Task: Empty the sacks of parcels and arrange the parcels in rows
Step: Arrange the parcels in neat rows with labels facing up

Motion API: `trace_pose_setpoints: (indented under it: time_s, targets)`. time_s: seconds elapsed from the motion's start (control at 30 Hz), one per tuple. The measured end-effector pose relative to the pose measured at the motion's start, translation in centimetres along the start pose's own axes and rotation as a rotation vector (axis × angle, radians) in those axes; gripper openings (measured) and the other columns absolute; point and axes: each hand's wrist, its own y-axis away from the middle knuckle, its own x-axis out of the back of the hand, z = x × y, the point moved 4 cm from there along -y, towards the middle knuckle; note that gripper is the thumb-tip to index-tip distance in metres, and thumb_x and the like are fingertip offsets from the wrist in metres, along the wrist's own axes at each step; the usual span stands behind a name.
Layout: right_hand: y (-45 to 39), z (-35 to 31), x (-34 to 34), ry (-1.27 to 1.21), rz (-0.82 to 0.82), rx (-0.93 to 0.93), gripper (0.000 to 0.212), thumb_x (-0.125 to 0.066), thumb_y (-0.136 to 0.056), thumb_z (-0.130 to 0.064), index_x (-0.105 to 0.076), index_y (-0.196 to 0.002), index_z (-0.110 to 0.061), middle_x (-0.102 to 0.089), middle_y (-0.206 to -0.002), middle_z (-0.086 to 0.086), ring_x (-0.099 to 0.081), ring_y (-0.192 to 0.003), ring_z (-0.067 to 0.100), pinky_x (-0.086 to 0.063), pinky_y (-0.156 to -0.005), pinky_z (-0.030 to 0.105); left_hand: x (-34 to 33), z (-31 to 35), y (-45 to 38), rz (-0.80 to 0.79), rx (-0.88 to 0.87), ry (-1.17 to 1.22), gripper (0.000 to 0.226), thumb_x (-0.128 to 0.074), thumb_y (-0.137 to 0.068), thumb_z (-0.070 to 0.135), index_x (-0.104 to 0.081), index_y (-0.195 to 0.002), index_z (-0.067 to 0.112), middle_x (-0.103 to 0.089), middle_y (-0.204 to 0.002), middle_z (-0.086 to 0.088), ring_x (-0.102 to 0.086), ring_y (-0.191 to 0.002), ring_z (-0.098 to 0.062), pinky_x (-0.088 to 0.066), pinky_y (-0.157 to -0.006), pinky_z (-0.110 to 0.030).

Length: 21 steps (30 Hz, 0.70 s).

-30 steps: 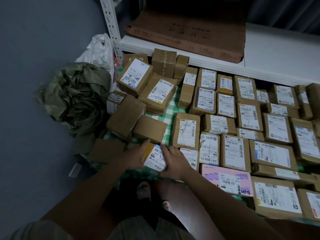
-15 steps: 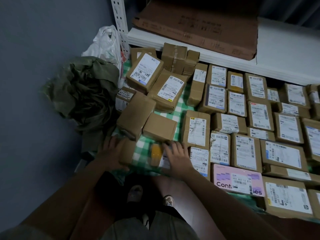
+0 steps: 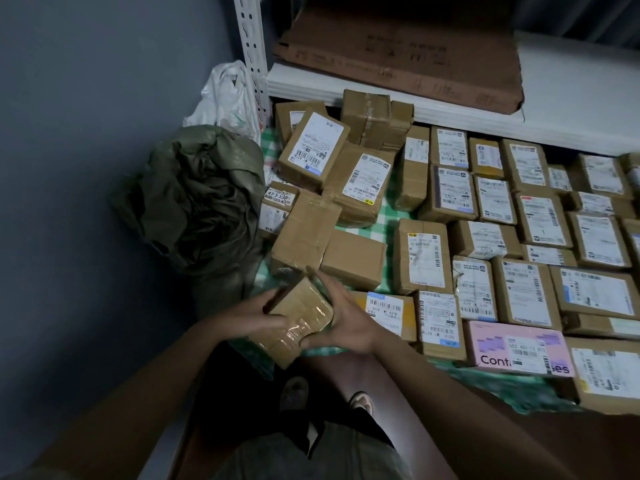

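left hand (image 3: pixel 258 315): gripping the near-left side of a taped brown parcel (image 3: pixel 298 322)
right hand (image 3: pixel 346 318): clamped on its right edge
parcel spot: lifted, tilted, just in front of the rows (image 3: pixel 519 237) on the checked cloth (image 3: pixel 384 216)
green sack (image 3: pixel 194 199): crumpled at left

A white plastic bag (image 3: pixel 227 98) lies against a perforated white shelving upright (image 3: pixel 250 50). A flattened brown cardboard sheet (image 3: pixel 398 53) rests on the white shelf (image 3: pixel 571 105). A green checked cloth (image 3: pixel 384 225) covers the floor.
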Motion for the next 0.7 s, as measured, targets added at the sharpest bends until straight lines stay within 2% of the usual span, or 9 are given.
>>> trace_pose_setpoints:
  time_s: [0.07,0.17,0.27,0.33,0.4,0.5,0.57,0.63,0.7]
  targets:
    - [0.3,-0.8,0.2,-0.086,-0.051,-0.021,0.121,-0.092,-0.06,-0.04,-0.011,-0.15,-0.046,-0.02,-0.156,-0.014,-0.022,-0.143,0.004,-0.025,-0.117,0.03,-0.1,0.7,0.7,-0.09,0.049,0.113,0.048,-0.076,-0.067,0.041,-0.062,-0.112,0.031,-0.072,-0.103,0.008,-0.066,-0.097,-0.008,-0.051,-0.083,-0.022]
    - [0.2,-1.2,0.4,-0.2,-0.161,-0.058,0.119,-0.093,-0.06,-0.035,-0.015,-0.15,-0.047,-0.03,-0.153,-0.015,-0.033,-0.139,0.004,-0.033,-0.114,0.031,0.3,0.7,1.3,-0.171,0.132,0.289,0.077,-0.084,-0.036,0.051,-0.064,-0.104,0.02,-0.072,-0.085,0.004,-0.067,-0.08,-0.012,-0.05,-0.076,-0.025]
    - [-0.1,-0.6,0.7,-0.31,-0.154,-0.141,0.109,-0.092,-0.059,-0.04,-0.027,-0.145,-0.048,-0.046,-0.144,-0.011,-0.047,-0.131,0.011,-0.042,-0.108,0.04,0.7,0.1,1.0,-0.207,0.219,0.456,0.086,-0.087,-0.035,0.053,-0.062,-0.109,0.015,-0.074,-0.092,-0.005,-0.069,-0.087,-0.021,-0.055,-0.078,-0.037]
    - [-0.1,0.2,0.5,-0.342,-0.128,-0.202,0.099,-0.09,-0.061,-0.045,-0.035,-0.143,-0.039,-0.057,-0.135,-0.009,-0.053,-0.125,0.012,-0.045,-0.105,0.042,0.7,-0.1,0.9,-0.227,0.245,0.487,0.068,-0.076,-0.062,0.054,-0.061,-0.116,0.016,-0.073,-0.102,-0.01,-0.068,-0.097,-0.027,-0.053,-0.086,-0.048]
    - [0.4,0.4,0.3,-0.377,-0.089,-0.266,0.086,-0.084,-0.069,-0.051,-0.042,-0.141,-0.031,-0.062,-0.128,-0.009,-0.059,-0.117,0.009,-0.049,-0.1,0.036,1.0,-0.9,0.5,-0.2,0.272,0.499,0.066,-0.057,-0.076,0.061,-0.057,-0.127,0.019,-0.069,-0.116,-0.012,-0.064,-0.107,-0.03,-0.049,-0.092,-0.053]
    - [1.0,0.9,-0.5,-0.41,-0.031,-0.353,0.058,-0.069,-0.08,-0.059,-0.053,-0.13,-0.033,-0.065,-0.124,-0.002,-0.064,-0.109,0.015,-0.05,-0.084,0.021,1.7,-1.9,-0.1,-0.115,0.244,0.499,0.078,-0.041,-0.077,0.074,-0.041,-0.141,0.029,-0.057,-0.133,-0.012,-0.063,-0.109,-0.032,-0.056,-0.08,-0.045]
    - [1.2,1.3,-1.5,-0.435,0.009,-0.398,0.05,-0.064,-0.078,-0.067,-0.057,-0.119,-0.041,-0.066,-0.123,0.005,-0.063,-0.111,0.024,-0.052,-0.087,0.029,1.5,-2.0,-0.1,-0.102,0.234,0.527,0.092,-0.051,-0.067,0.084,-0.041,-0.141,0.029,-0.053,-0.137,-0.012,-0.06,-0.114,-0.033,-0.058,-0.074,-0.041]
    - [1.0,1.6,-2.2,-0.45,0.079,-0.435,0.059,-0.063,-0.075,-0.07,-0.056,-0.123,-0.036,-0.067,-0.12,-0.001,-0.065,-0.105,0.018,-0.055,-0.091,0.037,1.0,-1.9,0.0,-0.114,0.22,0.512,0.111,-0.069,-0.045,0.085,-0.046,-0.137,0.027,-0.054,-0.135,-0.007,-0.054,-0.121,-0.029,-0.057,-0.076,-0.037]
    - [0.9,1.3,-2.7,-0.392,0.121,-0.493,0.06,-0.058,-0.083,-0.066,-0.055,-0.128,-0.027,-0.067,-0.112,0.001,-0.065,-0.093,0.018,-0.059,-0.079,0.035,0.4,-1.7,-0.1,-0.096,0.197,0.426,0.096,-0.08,-0.053,0.068,-0.046,-0.133,0.027,-0.058,-0.131,0.0,-0.054,-0.121,-0.022,-0.054,-0.086,-0.036]
